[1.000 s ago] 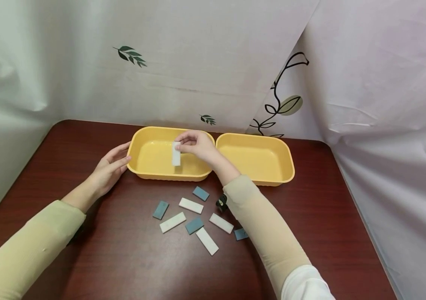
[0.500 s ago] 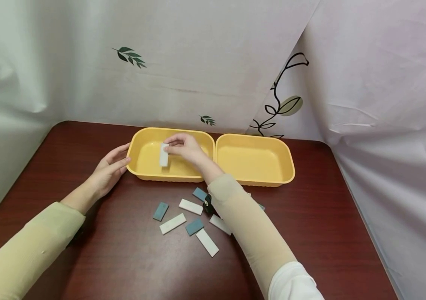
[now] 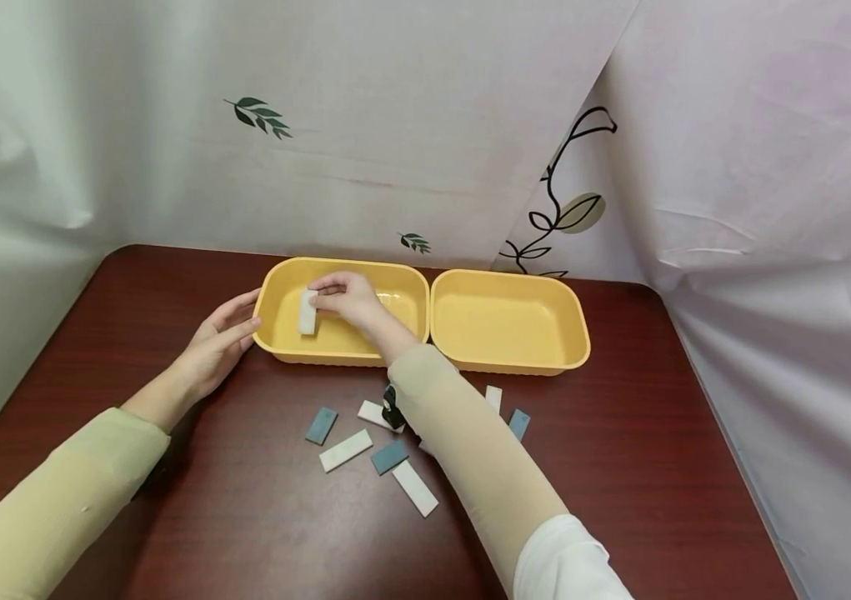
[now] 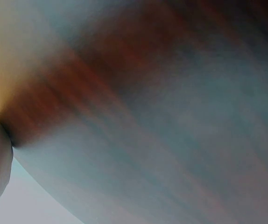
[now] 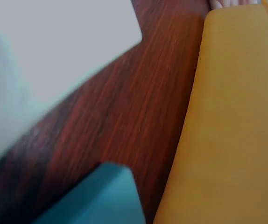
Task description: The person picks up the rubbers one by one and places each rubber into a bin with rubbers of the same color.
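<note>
My right hand point(image 3: 356, 302) pinches a white rectangular tile point(image 3: 307, 318) by its upper end, between thumb and fingers. The tile hangs upright inside the left yellow tray point(image 3: 320, 358), toward its left side; whether its lower end touches the tray floor I cannot tell. Against that tray's left end rests my left hand point(image 3: 217, 348), thumb at the rim and fingers extended along the outer wall. White tiles point(image 3: 415, 488) and blue-grey tiles point(image 3: 322, 425) lie scattered on the table in front, some partly hidden by the right forearm. In the right wrist view, a white tile point(image 5: 64, 51) appears very close.
A second yellow tray point(image 3: 511, 367) stands immediately right of the first, with nothing visible in it. Both sit near the back of the dark red-brown wooden table point(image 3: 658, 467). A pale curtain point(image 3: 365, 125) with leaf prints hangs behind and at the sides.
My right hand has moved left across the left tray, carrying the white tile. The forearm's shift uncovers tiles on the right and covers others in the middle. The left hand stays at the tray's end.
</note>
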A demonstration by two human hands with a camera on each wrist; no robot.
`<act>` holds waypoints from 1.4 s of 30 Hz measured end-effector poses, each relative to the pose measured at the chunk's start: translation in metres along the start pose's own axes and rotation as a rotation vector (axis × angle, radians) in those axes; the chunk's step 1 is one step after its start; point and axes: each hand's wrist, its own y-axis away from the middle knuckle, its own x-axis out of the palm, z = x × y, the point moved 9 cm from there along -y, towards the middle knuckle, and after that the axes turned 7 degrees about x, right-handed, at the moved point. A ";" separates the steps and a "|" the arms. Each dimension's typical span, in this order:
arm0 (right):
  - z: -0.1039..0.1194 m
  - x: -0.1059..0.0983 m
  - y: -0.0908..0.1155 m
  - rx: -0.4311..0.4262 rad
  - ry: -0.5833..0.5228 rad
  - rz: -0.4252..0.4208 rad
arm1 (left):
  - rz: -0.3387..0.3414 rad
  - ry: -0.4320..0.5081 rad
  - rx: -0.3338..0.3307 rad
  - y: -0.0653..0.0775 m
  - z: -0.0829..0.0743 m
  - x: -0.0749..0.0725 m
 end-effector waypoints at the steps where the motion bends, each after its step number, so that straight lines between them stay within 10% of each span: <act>1: -0.001 0.001 -0.001 0.009 -0.008 -0.003 | 0.000 -0.002 -0.001 0.000 0.000 0.000; 23: -0.009 0.014 -0.009 0.087 -0.067 -0.086 | -0.001 -0.015 0.010 -0.001 -0.002 0.000; 42: -0.002 0.015 -0.012 -0.022 0.440 -0.085 | -0.018 -0.033 0.008 0.001 0.001 0.001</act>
